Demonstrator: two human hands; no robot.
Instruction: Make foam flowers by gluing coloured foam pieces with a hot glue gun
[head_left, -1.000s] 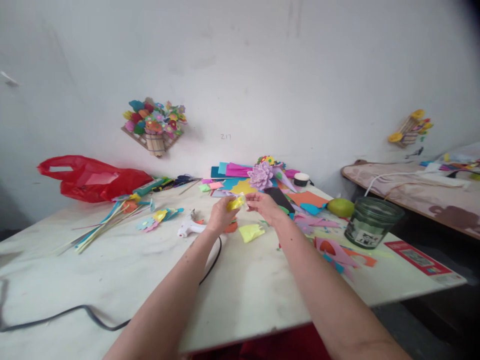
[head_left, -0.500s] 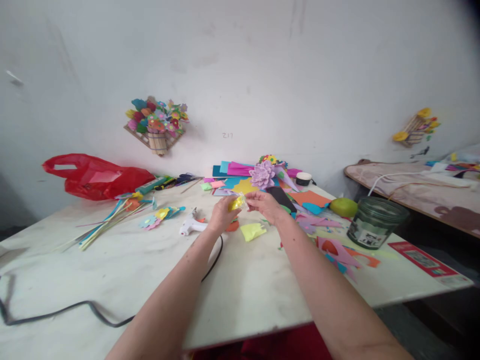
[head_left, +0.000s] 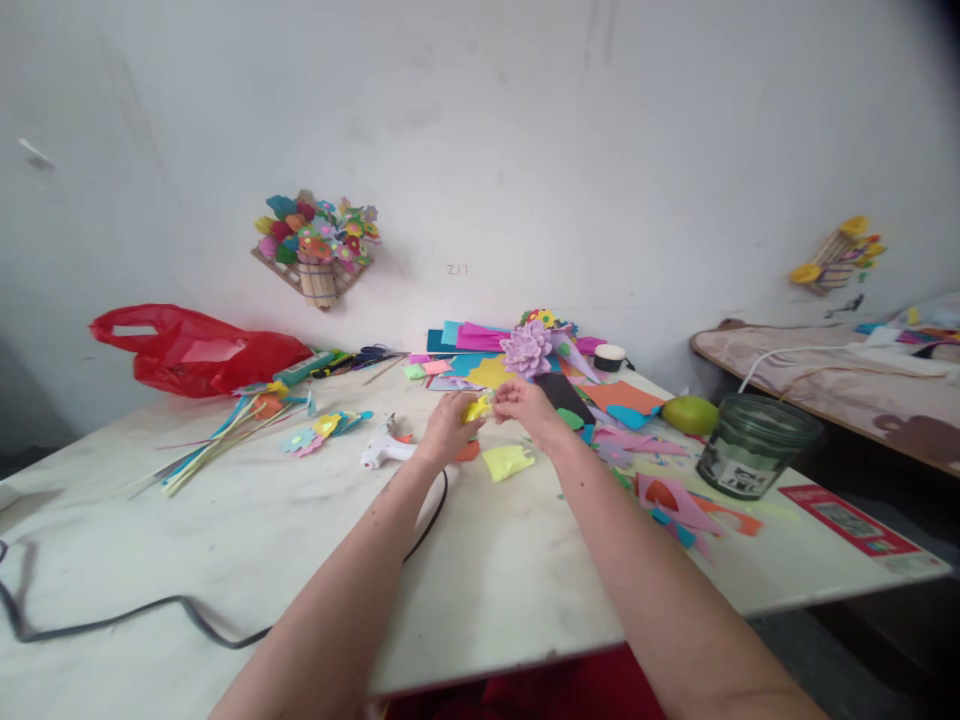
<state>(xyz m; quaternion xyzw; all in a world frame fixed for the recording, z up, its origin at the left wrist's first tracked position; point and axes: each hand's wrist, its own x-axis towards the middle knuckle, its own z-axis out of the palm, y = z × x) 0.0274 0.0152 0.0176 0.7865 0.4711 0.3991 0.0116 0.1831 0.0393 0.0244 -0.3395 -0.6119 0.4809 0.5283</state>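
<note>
Over the middle of the table, my left hand is closed around a small yellow packet that looks like it has a clear, shiny plastic wrap. My right hand pinches at the packet's right end with thumb and fingers. Exactly what is inside the wrap is too small to make out. A pale yellow sheet lies on the table just below the hands. Left of my left wrist rests a white glue gun, its black cord running under my left forearm.
Foam sheets and scraps, with a lilac flower, spread behind and right. A dark green tub and a green fruit stand at right. Foam flowers, thin sticks and a red plastic bag lie left.
The fingers of my right hand have shifted slightly at the packet's end, and less of the clear wrap shows. Both hands stay in about the same place.
</note>
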